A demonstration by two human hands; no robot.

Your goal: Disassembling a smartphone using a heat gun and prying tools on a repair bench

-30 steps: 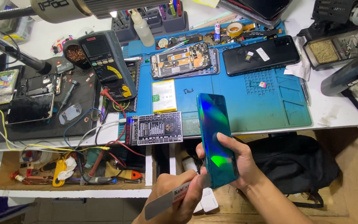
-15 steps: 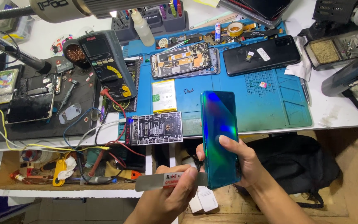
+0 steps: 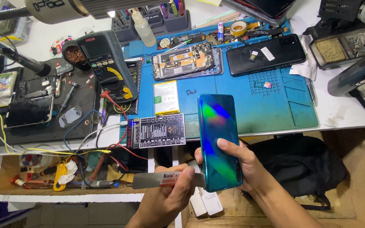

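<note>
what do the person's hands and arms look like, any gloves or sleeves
Both are bare. The left hand and the right hand wear no gloves, and no rings, watch or bands show. The right forearm is uncovered down to the bottom edge of the picture, with no sleeve in view. Only a short stretch of the left wrist shows, also uncovered.

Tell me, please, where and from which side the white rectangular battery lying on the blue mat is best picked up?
Take the white rectangular battery by its two long edges, coming from straight above. It lies flat on the blue mat, with bare mat on both long sides, while a black circuit board crowds its near short end.
</note>
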